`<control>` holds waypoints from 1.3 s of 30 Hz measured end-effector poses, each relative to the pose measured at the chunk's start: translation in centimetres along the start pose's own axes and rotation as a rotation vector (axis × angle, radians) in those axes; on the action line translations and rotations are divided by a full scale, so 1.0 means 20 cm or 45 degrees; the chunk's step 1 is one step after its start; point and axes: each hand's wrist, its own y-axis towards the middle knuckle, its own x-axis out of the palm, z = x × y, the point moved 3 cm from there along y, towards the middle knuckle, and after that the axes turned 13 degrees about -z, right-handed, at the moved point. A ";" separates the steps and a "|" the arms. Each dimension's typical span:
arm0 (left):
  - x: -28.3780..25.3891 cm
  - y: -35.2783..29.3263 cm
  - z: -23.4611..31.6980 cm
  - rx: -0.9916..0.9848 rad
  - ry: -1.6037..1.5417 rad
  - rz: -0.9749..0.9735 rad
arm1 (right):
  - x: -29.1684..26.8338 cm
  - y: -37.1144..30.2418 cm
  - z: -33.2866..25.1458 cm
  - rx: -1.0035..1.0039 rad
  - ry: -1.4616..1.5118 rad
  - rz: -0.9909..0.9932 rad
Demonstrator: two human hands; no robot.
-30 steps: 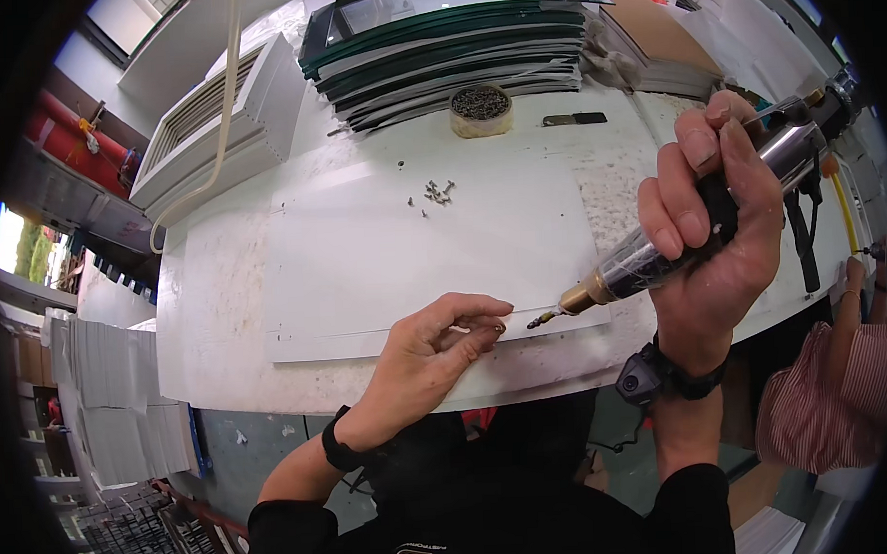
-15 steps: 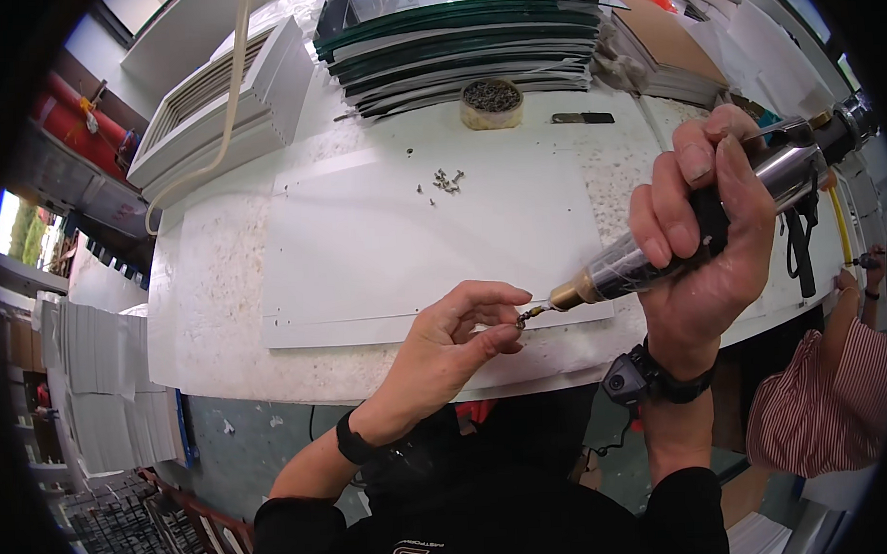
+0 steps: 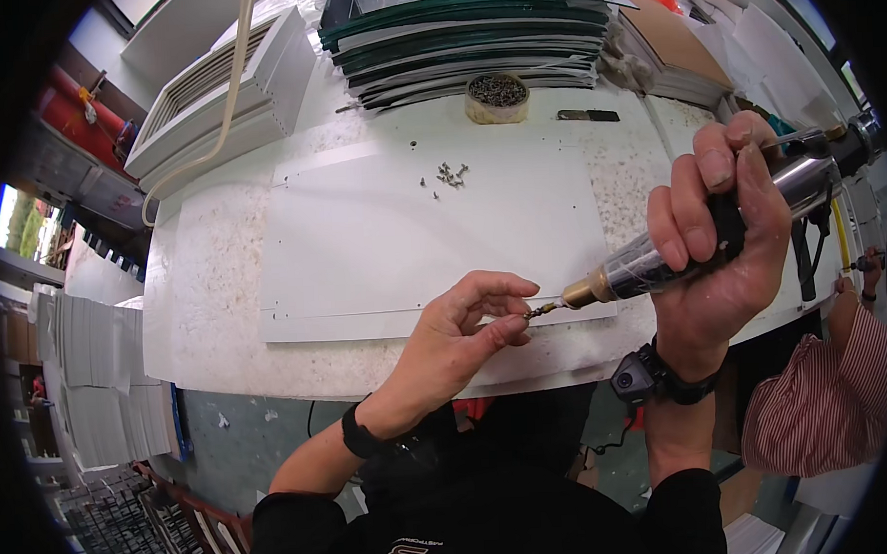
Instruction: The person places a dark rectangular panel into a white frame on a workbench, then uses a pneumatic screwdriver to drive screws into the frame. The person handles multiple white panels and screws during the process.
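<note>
My right hand (image 3: 720,233) is wrapped around a metal air screwdriver (image 3: 638,265) with a brass-coloured nose. The tool lies nearly level, its thin bit (image 3: 552,308) pointing left. At the bit's tip, my left hand (image 3: 465,325) pinches a small dark screw (image 3: 531,315) between thumb and fingers, mostly hidden by them. Both hands are above the near edge of a flat white panel (image 3: 364,241) on the workbench. A loose group of small screws (image 3: 448,176) lies on the panel toward its far side.
A round tub of screws (image 3: 497,91) stands behind the panel, beside a flat dark metal strip (image 3: 588,116). Stacked green-edged sheets (image 3: 465,42) line the back. White frames (image 3: 223,104) and a pale hose (image 3: 225,128) are at left. Another person in a striped shirt (image 3: 809,401) is at right.
The screwdriver and my right hand have shifted slightly right. My left fingers have stayed at the bit's tip, moving a little with it, and the screw shows less between them.
</note>
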 end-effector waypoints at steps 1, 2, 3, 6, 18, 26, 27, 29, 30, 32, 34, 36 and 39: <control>0.00 0.00 0.00 -0.001 -0.002 -0.002 | 0.00 0.00 0.00 -0.006 -0.005 -0.006; 0.01 0.00 0.01 -0.013 -0.021 0.008 | 0.00 0.00 0.00 -0.007 -0.011 -0.011; 0.02 0.00 0.01 -0.026 -0.040 0.017 | 0.00 0.00 0.00 -0.009 -0.018 -0.015; 0.04 0.02 0.00 -0.002 -0.078 0.014 | -0.01 0.01 -0.03 -0.001 -0.033 -0.052; 0.14 0.23 0.02 0.238 1.357 0.060 | 0.00 0.01 0.01 0.181 -0.611 -0.019; 0.12 0.23 0.01 0.253 1.323 0.035 | 0.01 -0.01 0.03 0.113 -0.651 0.008; 0.12 0.23 0.00 0.248 1.304 0.032 | 0.01 -0.01 0.03 0.115 -0.651 0.012; 0.12 0.23 0.00 0.247 1.286 0.042 | 0.01 0.00 0.01 0.140 -0.658 0.012; 0.12 0.23 0.00 0.251 1.287 0.053 | 0.01 0.00 0.01 0.143 -0.661 0.006; 0.12 0.23 0.00 0.257 1.280 0.067 | 0.00 0.00 0.01 0.129 -0.662 -0.010; 0.12 0.22 0.00 0.262 1.263 0.072 | 0.00 0.00 0.03 0.099 -0.642 -0.023; 0.12 0.23 0.00 0.229 1.254 0.072 | -0.01 0.00 0.03 0.086 -0.627 -0.029; 0.11 0.23 0.00 0.180 1.213 0.050 | -0.02 -0.01 0.03 0.110 -0.633 -0.045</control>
